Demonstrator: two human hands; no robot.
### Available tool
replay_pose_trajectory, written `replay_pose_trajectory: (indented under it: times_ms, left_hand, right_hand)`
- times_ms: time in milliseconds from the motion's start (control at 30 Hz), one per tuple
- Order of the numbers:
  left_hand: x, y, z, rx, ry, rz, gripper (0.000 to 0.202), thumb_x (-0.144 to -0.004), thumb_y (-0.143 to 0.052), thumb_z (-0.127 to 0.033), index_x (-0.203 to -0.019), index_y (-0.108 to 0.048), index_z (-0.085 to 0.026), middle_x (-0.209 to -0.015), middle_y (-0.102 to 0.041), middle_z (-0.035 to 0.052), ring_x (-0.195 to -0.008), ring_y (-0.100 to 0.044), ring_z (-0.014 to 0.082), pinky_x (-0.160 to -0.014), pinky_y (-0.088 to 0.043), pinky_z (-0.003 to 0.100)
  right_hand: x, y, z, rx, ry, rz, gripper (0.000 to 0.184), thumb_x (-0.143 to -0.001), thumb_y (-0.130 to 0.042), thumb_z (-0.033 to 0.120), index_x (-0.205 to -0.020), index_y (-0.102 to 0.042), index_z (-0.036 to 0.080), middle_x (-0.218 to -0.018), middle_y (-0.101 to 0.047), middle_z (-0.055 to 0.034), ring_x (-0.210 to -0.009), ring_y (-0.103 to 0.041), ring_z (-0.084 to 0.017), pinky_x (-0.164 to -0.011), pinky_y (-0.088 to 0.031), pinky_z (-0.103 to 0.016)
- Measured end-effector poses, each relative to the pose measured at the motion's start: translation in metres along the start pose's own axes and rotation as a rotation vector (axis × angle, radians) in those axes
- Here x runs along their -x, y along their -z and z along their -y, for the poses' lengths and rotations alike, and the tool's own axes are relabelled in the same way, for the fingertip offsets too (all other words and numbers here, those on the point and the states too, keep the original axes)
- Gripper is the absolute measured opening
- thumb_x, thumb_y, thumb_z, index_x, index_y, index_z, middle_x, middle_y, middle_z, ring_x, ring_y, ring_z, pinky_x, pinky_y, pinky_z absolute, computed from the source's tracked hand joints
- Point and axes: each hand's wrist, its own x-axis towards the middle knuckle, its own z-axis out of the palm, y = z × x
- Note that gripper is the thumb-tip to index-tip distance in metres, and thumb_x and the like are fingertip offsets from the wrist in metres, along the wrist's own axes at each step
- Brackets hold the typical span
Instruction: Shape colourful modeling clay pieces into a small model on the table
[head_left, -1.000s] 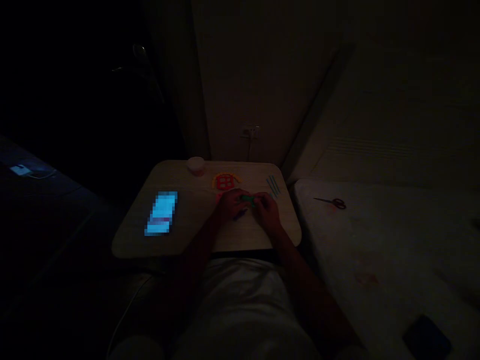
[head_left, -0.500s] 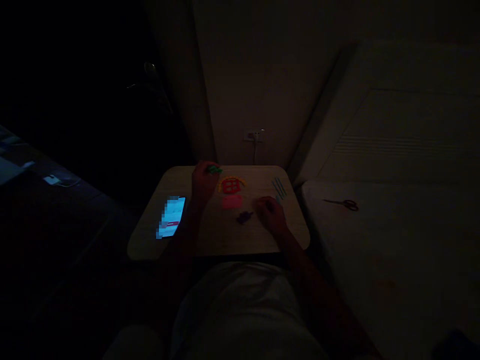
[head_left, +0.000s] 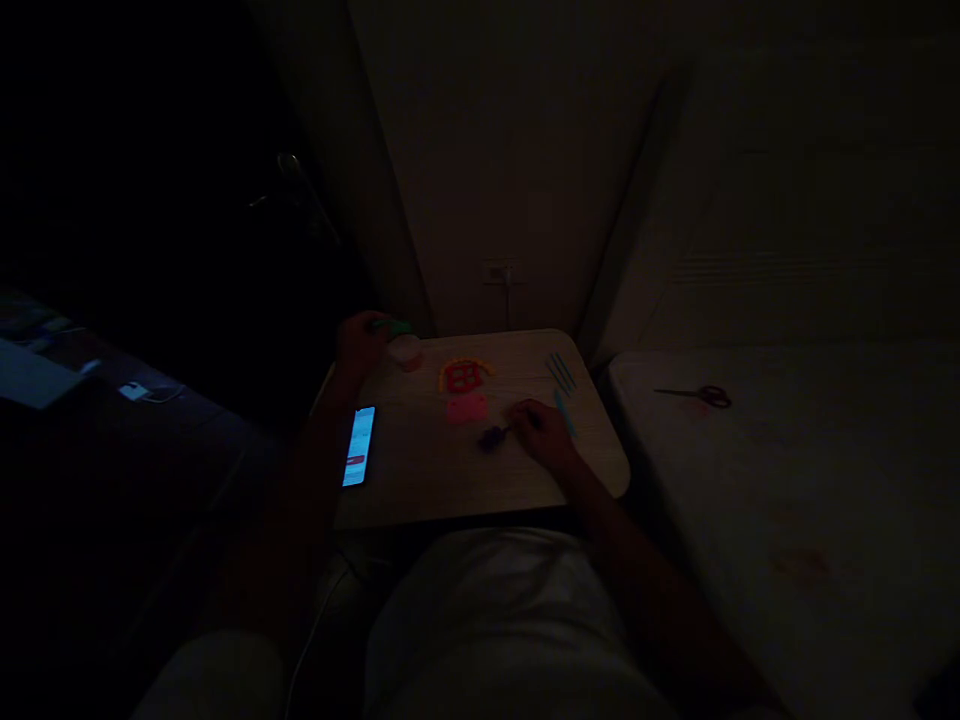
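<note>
The room is very dark. My left hand (head_left: 361, 343) is stretched to the far left corner of a small lap table (head_left: 450, 480), closed on a green lump (head_left: 397, 327) beside a small pale tub (head_left: 405, 351). My right hand (head_left: 541, 432) rests on the table with fingers curled, its fingertips touching a small purple piece (head_left: 493, 437). A red and yellow clay figure (head_left: 462, 375) and a pink slab (head_left: 466, 408) lie between the hands. Thin blue sticks (head_left: 561, 378) lie just beyond the right hand.
A lit phone (head_left: 359, 446) lies on the table's left part. Scissors (head_left: 694, 395) lie on the pale bed surface at the right. A wall socket (head_left: 501, 272) with a cable is behind the table. Dim objects sit at the far left.
My left hand carried the green lump from the middle of the table to the far left corner by the tub. The right hand stayed near the purple piece. The view shifted.
</note>
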Motion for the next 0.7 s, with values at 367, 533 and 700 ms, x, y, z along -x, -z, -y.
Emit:
replay_pose_trajectory:
  times_ms: [367, 533, 700]
  left_hand:
    - [0.095, -0.047, -0.051, 0.447, -0.093, 0.383, 0.03, -0.067, -0.095, -0.039, -0.082, -0.079, -0.019, -0.086, -0.078, 0.0087, -0.084, -0.076, 0.0265, -0.078, -0.066, 0.039]
    - [0.112, -0.061, -0.059, 0.502, -0.029, 0.452, 0.042, -0.062, -0.097, -0.05, -0.074, -0.073, -0.019, -0.078, -0.076, 0.0062, -0.073, -0.073, 0.0232, -0.065, -0.063, 0.033]
    - [0.116, -0.058, -0.046, 0.542, 0.003, 0.356, 0.044, -0.057, -0.099, -0.052, -0.07, -0.072, -0.02, -0.074, -0.075, 0.0051, -0.071, -0.071, 0.0219, -0.063, -0.061, 0.032]
  right_hand:
    - [-0.019, -0.007, 0.045, -0.172, 0.041, -0.1, 0.044, -0.084, -0.077, 0.05, -0.119, -0.071, 0.024, -0.091, -0.076, -0.0035, -0.078, -0.068, -0.02, -0.068, -0.054, -0.031]
    - [-0.045, -0.013, 0.062, -0.083, 0.115, -0.014, 0.031, -0.088, -0.071, 0.053, -0.077, -0.066, 0.024, -0.071, -0.067, -0.002, -0.069, -0.062, -0.018, -0.064, -0.049, -0.03]
    - [-0.052, -0.018, 0.063, -0.169, 0.094, 0.001, 0.035, -0.084, -0.077, 0.057, -0.097, -0.075, 0.024, -0.086, -0.076, -0.0051, -0.076, -0.069, -0.02, -0.066, -0.054, -0.03]
